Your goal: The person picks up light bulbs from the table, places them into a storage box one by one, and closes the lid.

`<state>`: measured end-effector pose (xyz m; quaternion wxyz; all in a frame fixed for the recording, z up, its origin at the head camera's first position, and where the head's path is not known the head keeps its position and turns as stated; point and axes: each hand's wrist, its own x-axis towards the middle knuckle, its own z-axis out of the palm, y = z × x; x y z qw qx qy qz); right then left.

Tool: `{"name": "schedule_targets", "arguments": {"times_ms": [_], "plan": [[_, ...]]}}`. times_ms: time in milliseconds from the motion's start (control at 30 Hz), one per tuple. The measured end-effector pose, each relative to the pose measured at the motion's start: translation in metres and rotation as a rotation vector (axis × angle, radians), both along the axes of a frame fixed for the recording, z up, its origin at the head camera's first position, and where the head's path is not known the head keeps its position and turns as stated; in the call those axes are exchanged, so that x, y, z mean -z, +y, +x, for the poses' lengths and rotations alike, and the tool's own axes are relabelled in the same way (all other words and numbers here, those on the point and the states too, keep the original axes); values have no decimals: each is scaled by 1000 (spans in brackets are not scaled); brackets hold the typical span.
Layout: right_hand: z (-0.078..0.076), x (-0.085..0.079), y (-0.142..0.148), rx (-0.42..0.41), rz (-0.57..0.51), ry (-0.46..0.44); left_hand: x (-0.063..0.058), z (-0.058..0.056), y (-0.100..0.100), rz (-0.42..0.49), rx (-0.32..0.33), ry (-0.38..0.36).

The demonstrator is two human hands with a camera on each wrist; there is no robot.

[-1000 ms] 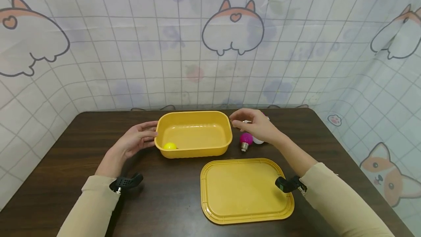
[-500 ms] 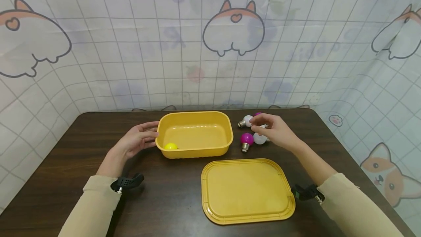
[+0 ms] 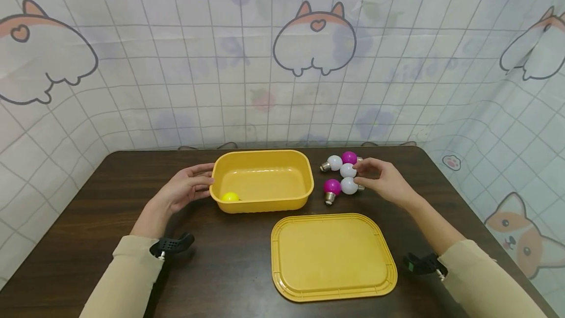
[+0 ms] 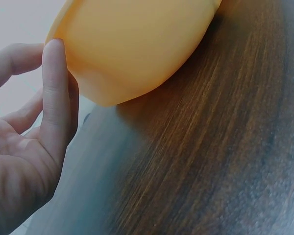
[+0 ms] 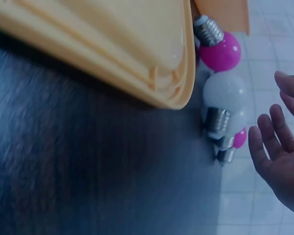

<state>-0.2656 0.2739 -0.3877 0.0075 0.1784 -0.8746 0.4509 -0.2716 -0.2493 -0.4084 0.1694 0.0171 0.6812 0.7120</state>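
A yellow box with a yellow ball-like item in its front left corner stands toward the back of the table. My left hand touches the box's left end with its fingertips; in the left wrist view straight fingers meet the box wall. Right of the box lie several light bulbs: a magenta bulb in front, white bulbs beside it, and another magenta one behind. My right hand hovers at the right of these bulbs, fingers loosely bent, holding nothing.
A yellow lid lies flat on the dark wooden table, in front of the box and bulbs. A patterned cloth wall rises behind the table's back edge and along its sides.
My right hand has moved right, from the box's right end past the bulbs, uncovering them. My left hand stays at the box's left end.
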Motion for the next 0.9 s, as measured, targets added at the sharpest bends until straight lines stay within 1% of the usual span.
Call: {"name": "schedule_targets", "arguments": {"times_ms": [267,467,900], "plan": [[-4,12,10,-7,71,-30,0,0,0,-4,15,10],[-8,19,12,-14,100,-47,0,1,0,-5,19,7],[-13,28,9,-25,178,-15,-1,0,0,5,20,6]]}}
